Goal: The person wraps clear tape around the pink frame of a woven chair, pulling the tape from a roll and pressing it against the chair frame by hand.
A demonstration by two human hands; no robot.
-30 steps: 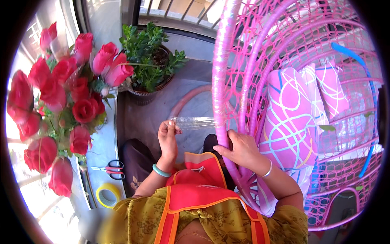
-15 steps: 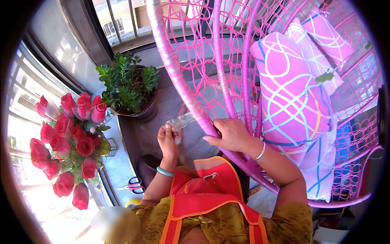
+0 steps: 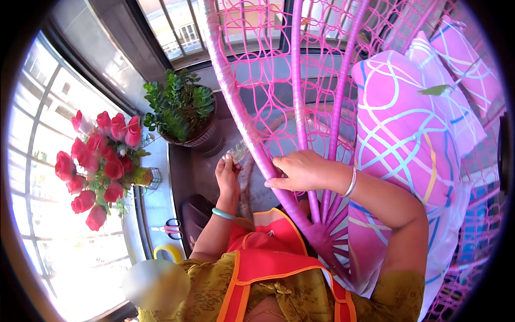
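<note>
My left hand (image 3: 228, 174) pinches a loose strip of clear plastic film (image 3: 239, 151) between thumb and fingers, just left of a pink woven chair's thick frame tube (image 3: 276, 198). Around that tube, my right hand (image 3: 300, 169) is closed, thumb on the near side; part of its grip is hidden. Higher up, the tube has a shiny clear wrapping (image 3: 228, 88) over it. Pink netting (image 3: 257, 64) spans the space between the chair's tubes, which meet at a hub (image 3: 320, 236) by my red apron (image 3: 284, 261).
Patterned pink cushions (image 3: 399, 134) fill the chair at right. On the left ledge are red roses (image 3: 112, 169) in a wire-like holder, scissors (image 3: 171, 229) and a yellow ring-shaped roll (image 3: 168, 253). A potted plant (image 3: 182, 110) stands beyond my left hand, near the barred windows.
The view has shifted, showing more of the chair's hub. My right hand stays on the tube; my left hand still pinches the film, and a shorter length of it shows.
</note>
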